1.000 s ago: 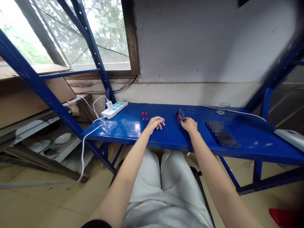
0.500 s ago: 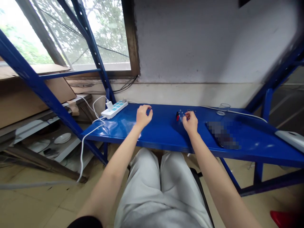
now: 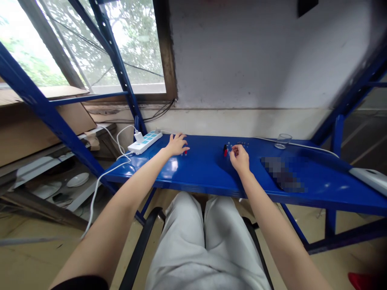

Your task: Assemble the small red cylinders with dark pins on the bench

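Observation:
My left hand (image 3: 176, 144) is over the left part of the blue table (image 3: 199, 169), with its fingers spread. Just under its fingertips lie small red and pale pieces (image 3: 185, 153), too small to name. My right hand (image 3: 240, 158) rests low over the table with thumb and fingers pinched together; whatever is between them is hidden. Beside its fingertips, a small red and black piece (image 3: 225, 150) stands on the table near several small clear bits (image 3: 229, 146). Behind that hand are more tiny pieces (image 3: 243, 143).
A white power strip (image 3: 145, 142) with a plugged-in cable sits at the table's left end. To the right are a clear glass (image 3: 283, 141), a dark pixelated flat object (image 3: 279, 173) and a white device (image 3: 370, 179). Blue metal uprights (image 3: 121, 74) frame the table.
My left hand has moved left and its fingers have spread; small red and pale pieces now show beneath it. My right hand has shifted slightly left, still pinched.

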Tool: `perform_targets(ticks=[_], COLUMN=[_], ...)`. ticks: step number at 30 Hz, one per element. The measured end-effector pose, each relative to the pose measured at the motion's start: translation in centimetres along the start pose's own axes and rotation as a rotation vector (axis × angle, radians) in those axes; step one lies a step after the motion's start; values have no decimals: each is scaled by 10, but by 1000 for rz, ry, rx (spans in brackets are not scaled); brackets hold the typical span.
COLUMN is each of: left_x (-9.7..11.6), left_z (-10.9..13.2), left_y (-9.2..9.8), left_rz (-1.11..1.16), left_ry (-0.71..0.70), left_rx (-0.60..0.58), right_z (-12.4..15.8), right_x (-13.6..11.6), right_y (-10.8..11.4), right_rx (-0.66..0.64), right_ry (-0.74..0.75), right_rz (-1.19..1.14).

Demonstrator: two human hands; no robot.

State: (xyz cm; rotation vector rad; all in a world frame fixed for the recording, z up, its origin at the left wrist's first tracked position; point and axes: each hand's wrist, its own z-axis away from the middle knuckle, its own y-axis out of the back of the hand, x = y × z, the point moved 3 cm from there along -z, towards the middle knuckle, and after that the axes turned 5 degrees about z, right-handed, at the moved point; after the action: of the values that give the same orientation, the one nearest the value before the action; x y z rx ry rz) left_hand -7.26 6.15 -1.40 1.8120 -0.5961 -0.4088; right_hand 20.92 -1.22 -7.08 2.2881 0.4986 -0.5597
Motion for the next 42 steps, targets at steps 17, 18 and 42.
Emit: perform_targets(ticks=[17,18,42], left_x=[7,6,11], left_z=[3,3,1], left_y=[-16,-17,-30], left_rz=[-4,6,-249], left_ry=[-235,-241,-346], left_rx=[101,105,125], right_z=[0,0,-1], right_x=[1,1,3], right_y=[-1,-1,-3], right_rx=[-25,-27,51], right_ry=[13,13,80], right_rz=[-13,-13,-87])
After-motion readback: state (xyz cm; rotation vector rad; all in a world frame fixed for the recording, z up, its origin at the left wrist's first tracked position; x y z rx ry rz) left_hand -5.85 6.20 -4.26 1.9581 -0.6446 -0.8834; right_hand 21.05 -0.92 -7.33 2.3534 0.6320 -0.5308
